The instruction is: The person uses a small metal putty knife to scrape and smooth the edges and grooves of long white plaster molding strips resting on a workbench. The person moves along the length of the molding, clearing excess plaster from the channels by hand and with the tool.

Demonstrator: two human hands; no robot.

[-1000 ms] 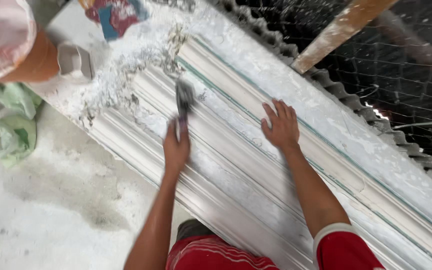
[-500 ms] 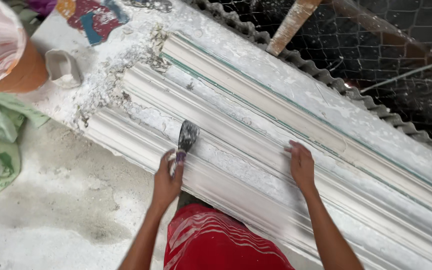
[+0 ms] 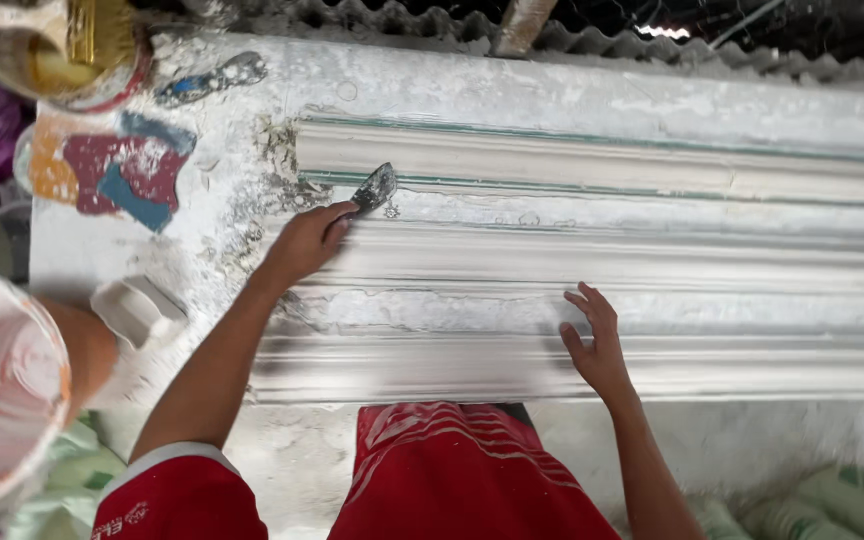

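A: What's on my feed, left to right?

B: Far left, a white bucket [image 3: 2, 385] at the surface [image 3: 472, 85] edge, a white cup [image 3: 135, 310] beside it. Above, a yellow tub [image 3: 62, 50] and a paint-smeared patch [image 3: 112, 170].

A: Left hand?

B: Left hand [image 3: 304, 243] has a clenched grip on a scraper [image 3: 374, 188]. Blade tip touches the moulding [image 3: 602, 270] near its left end, in the upper groove by the green line.

A: Moulding position?

B: Long white plaster profile, lying flat along the surface, running off frame to the right. Crumbs of plaster around its left end.

A: Right hand?

B: Right hand [image 3: 597, 345] is released, grasping nothing, fingers spread, palm pressed flat on the moulding's near ridge. Corrugated sheet [image 3: 372, 20] along the far edge.
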